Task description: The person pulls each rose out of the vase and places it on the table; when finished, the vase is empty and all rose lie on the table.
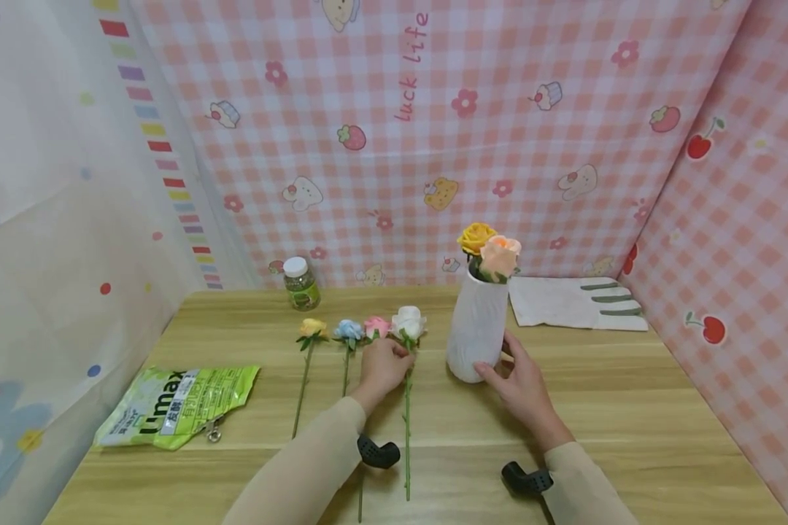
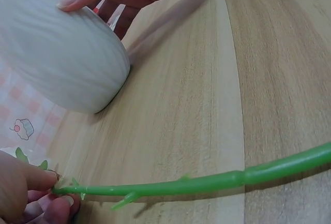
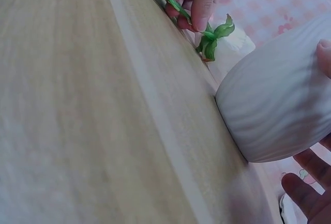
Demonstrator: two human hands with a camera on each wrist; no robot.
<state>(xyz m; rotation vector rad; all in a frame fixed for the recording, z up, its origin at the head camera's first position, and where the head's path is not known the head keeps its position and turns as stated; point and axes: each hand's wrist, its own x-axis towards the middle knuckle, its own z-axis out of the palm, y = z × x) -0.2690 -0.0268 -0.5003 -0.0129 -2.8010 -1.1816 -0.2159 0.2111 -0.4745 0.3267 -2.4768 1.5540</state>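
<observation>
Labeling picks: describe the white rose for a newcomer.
On the wooden table is a white vase. Left of it, four loose flowers form a row; the left hand pinches the stem of the white rose. It's the row's rightmost, only white bloom.

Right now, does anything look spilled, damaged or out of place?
I see nothing spilled or damaged: the vase rests on the table and the jar stands upright, capped. The one oddity seems harmless: the "luck life" lettering on the checked backdrop runs sideways instead of level.
</observation>
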